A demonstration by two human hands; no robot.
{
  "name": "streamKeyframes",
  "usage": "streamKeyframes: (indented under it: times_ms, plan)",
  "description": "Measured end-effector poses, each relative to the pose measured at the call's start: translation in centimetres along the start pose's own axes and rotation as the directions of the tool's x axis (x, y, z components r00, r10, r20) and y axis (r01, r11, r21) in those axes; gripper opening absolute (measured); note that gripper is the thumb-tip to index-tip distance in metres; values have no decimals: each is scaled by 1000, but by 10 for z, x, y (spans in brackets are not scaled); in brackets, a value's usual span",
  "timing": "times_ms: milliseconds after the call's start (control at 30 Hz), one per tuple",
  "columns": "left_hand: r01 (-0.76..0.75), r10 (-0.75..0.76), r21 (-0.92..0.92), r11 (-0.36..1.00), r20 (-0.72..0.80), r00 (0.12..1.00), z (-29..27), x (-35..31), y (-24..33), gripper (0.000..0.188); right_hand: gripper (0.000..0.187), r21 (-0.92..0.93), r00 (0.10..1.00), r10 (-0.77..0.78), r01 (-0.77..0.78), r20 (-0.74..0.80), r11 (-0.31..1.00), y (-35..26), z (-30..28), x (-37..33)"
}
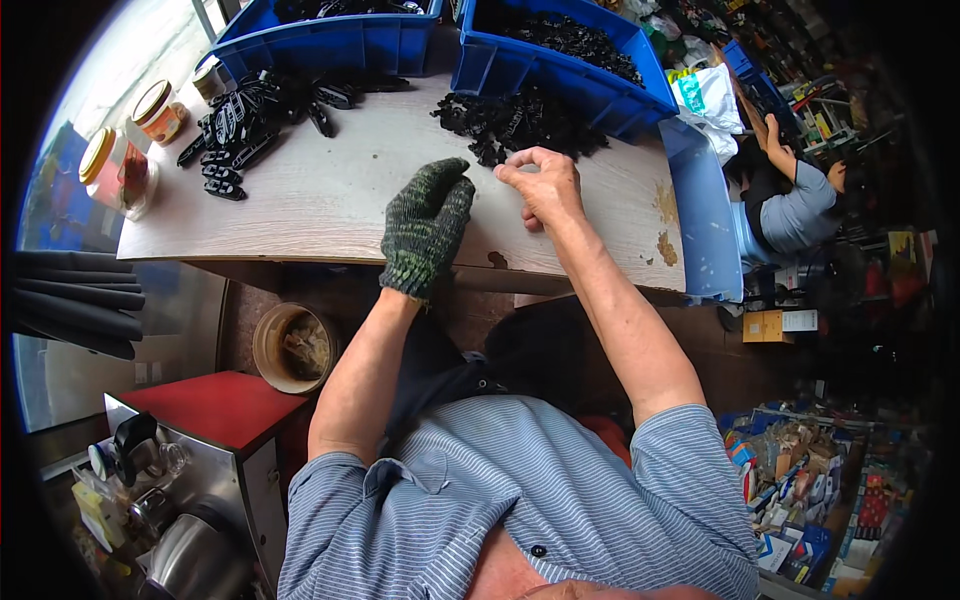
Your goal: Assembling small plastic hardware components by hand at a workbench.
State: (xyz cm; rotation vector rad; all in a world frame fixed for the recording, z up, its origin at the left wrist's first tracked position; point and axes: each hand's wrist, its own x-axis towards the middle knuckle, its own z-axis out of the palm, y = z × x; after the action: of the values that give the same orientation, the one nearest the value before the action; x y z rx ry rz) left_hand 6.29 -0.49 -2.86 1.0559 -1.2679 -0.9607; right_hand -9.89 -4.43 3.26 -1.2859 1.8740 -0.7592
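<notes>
My left hand wears a dark green knitted glove and is held over the front middle of the white wood-grain table. Its fingers are curled toward the thumb, and whatever they may hold is hidden. Bare, my right hand is just to the right, thumb and forefinger pinched together. Anything between those fingertips is too small to make out. Right behind it lies a heap of small black plastic parts. At the left of the table is a pile of longer black pieces with silvery markings.
Two blue bins of black parts line the table's back. Lidded jars stand at the left edge. A light-blue bin adjoins the right edge. Below are a bucket and red-topped cabinet. Another person is at far right.
</notes>
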Motion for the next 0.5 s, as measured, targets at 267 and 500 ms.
streamKeyframes:
  times_ms: [267,500]
  plan:
    - [134,-134,-187,973,12,991,3,-4,12,30,20,-107,997,-62,65,35,992,0,3,7]
    - [125,-125,-209,970,12,992,2,-8,12,29,20,-153,997,-57,65,54,986,2,3,11]
